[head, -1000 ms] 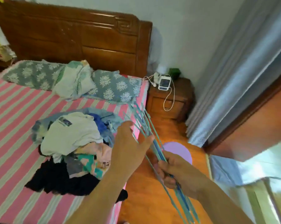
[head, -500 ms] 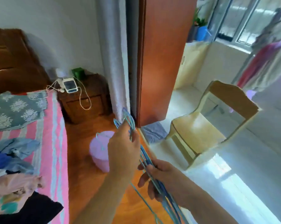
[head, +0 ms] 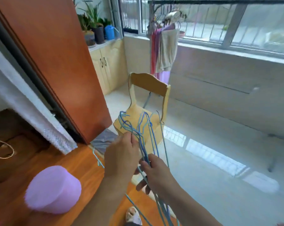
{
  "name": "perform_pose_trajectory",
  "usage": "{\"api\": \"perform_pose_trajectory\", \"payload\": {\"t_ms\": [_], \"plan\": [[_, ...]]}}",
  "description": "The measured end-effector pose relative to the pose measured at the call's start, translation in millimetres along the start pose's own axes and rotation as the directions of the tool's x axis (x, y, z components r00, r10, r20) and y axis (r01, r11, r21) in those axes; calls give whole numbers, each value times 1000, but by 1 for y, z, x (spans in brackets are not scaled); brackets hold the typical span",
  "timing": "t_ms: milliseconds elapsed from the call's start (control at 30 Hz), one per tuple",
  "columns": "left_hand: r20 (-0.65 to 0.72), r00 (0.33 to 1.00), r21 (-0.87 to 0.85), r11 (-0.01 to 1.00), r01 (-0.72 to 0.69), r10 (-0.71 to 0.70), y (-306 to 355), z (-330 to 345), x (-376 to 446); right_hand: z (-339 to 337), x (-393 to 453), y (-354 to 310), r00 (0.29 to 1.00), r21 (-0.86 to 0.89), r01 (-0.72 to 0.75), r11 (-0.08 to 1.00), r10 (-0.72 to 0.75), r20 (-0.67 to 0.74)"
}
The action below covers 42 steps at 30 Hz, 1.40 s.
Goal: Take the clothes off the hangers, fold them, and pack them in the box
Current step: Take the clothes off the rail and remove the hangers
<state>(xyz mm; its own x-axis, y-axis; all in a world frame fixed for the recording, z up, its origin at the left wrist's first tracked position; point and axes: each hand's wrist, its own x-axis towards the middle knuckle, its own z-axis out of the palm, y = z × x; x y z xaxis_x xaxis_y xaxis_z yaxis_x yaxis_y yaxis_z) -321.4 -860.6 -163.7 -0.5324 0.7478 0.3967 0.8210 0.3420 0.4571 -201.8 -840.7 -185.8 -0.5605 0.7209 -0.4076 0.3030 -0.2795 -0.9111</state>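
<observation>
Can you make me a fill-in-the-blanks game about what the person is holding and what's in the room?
1. Both hands, the left hand and the right hand, hold a bundle of blue wire ____.
2. Just beyond the hangers stands a small wooden ____.
3. The tub on the wooden floor is ____ in colour.
4. On the rack by the window, clothes are ____.

Missing words: hangers; chair; purple; hanging

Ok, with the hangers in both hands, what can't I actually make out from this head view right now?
- Bundle of blue wire hangers: lower ends are cut off by the bottom edge; their count is lost in overlap and blur.
- Left hand: only its back shows, hiding the fingertips.
- Right hand: its fingers are partly hidden behind the wires.
- Box and clothes to fold: outside the frame.
- Garments hanging on the balcony rack: blurred, types unclear.
</observation>
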Motion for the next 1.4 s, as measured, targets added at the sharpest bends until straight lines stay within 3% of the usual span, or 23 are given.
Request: {"api": "perform_pose_trajectory", "payload": {"t_ms": [67, 167, 267, 333, 400, 467, 533, 633, 767, 833, 900, 967, 1033, 1100, 1200, 1400], "plan": [[115, 993, -84, 996, -18, 28, 6, 14, 9, -21, 13, 4, 998, -112, -20, 994, 13, -60], [272, 962, -426, 896, 127, -7, 10, 43, 41, -58, 30, 6, 989, -429, 1, 903, -64, -131], [324, 946, -619, 758, 205, 10, 24, 65, 73, -87, 47, 3, 979, -571, -54, 819, -70, -193], [382, 924, -717, 640, 274, 32, 36, 75, 86, -102, 61, 2, 969, -720, -103, 687, -93, -227], [376, 926, -768, 550, 328, -26, 43, 86, 108, -113, 75, 0, 964, -814, -146, 562, -104, -245], [333, 934, -789, 506, 349, -126, 43, 98, 143, -125, 93, -5, 951, -829, -185, 527, -116, -286], [394, 912, -836, 367, 408, -114, 44, 106, 182, -148, 115, -11, 927, -784, -218, 581, -128, -353], [510, 860, -851, 150, 503, 12, 59, 120, 229, -186, 146, -25, 895, -595, -240, 767, -62, -441], [507, 841, -858, 24, 512, 191, 112, 132, 266, -224, 176, -46, 854, -309, -197, 930, 8, -520], [454, 864, -891, 83, 447, 218, 138, 142, 280, -238, 188, -57, 811, -232, -181, 956, 11, -585], [411, 872, -893, 309, 327, 265, 159, 160, 298, -255, 199, -66, 748, -126, -134, 983, 17, -663], [439, 837, -825, 516, 231, 327, 176, 189, 315, -276, 210, -73, 710, -47, -96, 994, 36, -703], [490, 827, -771, 580, 263, 276, 192, 225, 328, -303, 221, -77, 726, 19, -64, 998, 60, -685], [510, 847, -735, 587, 338, 151, 209, 263, 341, -333, 230, -77, 762, 96, -28, 995, 84, -642], [514, 858, -753, 477, 453, -5, 240, 317, 365, -382, 241, -79, 811, 164, -12, 986, 106, -575], [570, 820, -789, 315, 527, 57, 345, 370, 410, -479, 284, -97, 886, 100, 11, 995, 36, -463]]}}
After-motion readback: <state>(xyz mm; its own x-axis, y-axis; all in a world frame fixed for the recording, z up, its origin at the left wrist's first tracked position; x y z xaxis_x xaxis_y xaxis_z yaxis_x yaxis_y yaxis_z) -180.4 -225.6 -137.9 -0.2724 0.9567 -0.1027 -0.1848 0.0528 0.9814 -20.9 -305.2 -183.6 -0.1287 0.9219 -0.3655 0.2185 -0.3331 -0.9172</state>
